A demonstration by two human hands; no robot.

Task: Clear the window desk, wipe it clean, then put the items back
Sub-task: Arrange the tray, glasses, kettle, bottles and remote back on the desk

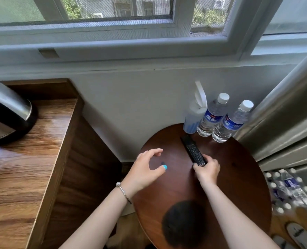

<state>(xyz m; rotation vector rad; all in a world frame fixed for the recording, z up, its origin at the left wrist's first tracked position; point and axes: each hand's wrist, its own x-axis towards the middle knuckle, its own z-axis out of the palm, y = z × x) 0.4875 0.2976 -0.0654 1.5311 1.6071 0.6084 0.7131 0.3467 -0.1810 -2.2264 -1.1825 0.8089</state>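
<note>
A round dark-wood table (238, 177) stands under the window. On it lies a black remote control (192, 150), pointing toward the wall. My right hand (207, 169) grips the remote's near end. My left hand (147, 169) hovers over the table's left side, fingers loosely curved and holding nothing. At the table's back edge stand a white spray bottle (194, 112) and two water bottles (212, 115) (230, 123) with blue labels and white caps. A dark round blur (183, 225) covers the table's near part.
A wooden desk (23, 168) sits to the left with a steel kettle (7, 112) on it. A pack of water bottles (289, 189) lies on the floor at right, beside white slippers (299, 236). A grey curtain (283, 123) hangs at right.
</note>
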